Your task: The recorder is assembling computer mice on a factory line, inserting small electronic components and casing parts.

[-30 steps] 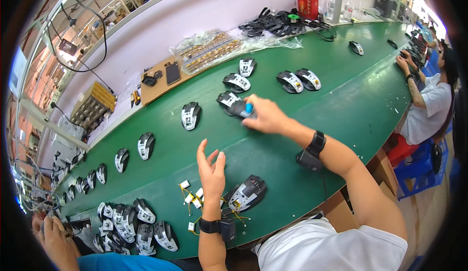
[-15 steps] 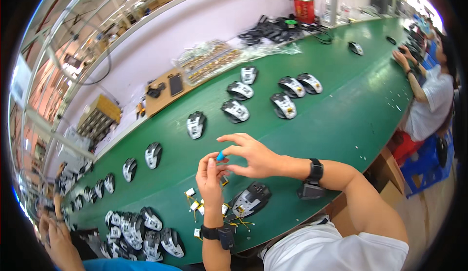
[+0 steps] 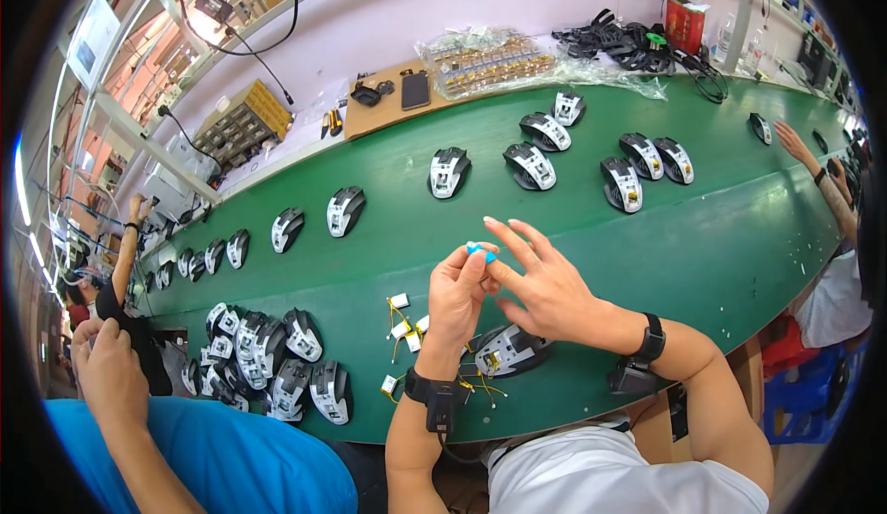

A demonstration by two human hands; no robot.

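My left hand (image 3: 454, 297) pinches a small blue piece, apparently a finger cot (image 3: 481, 253), at the tip of my right index finger. My right hand (image 3: 552, 294) has its fingers spread and holds nothing in its grip. Just below both hands, a half-assembled computer mouse (image 3: 514, 351) lies on the green table, its white inner frame facing up and partly covered by my hand. Several small white batteries (image 3: 400, 328) with yellow leads lie beside my left wrist; some leads reach the mouse.
A cluster of open mice (image 3: 263, 348) sits at left. More mice (image 3: 449, 173) line the green surface (image 3: 370, 264) further off. Behind them are a phone (image 3: 415, 91) on cardboard and a bagged parts tray (image 3: 490, 63). A blue-sleeved co-worker (image 3: 212, 449) is close at left; another person's arm (image 3: 813, 167) reaches in at right.
The view has swung leftward, so the table things sit further right. My left fingers still pinch the blue piece at my right index finger. The co-worker at right has stretched an arm toward a mouse.
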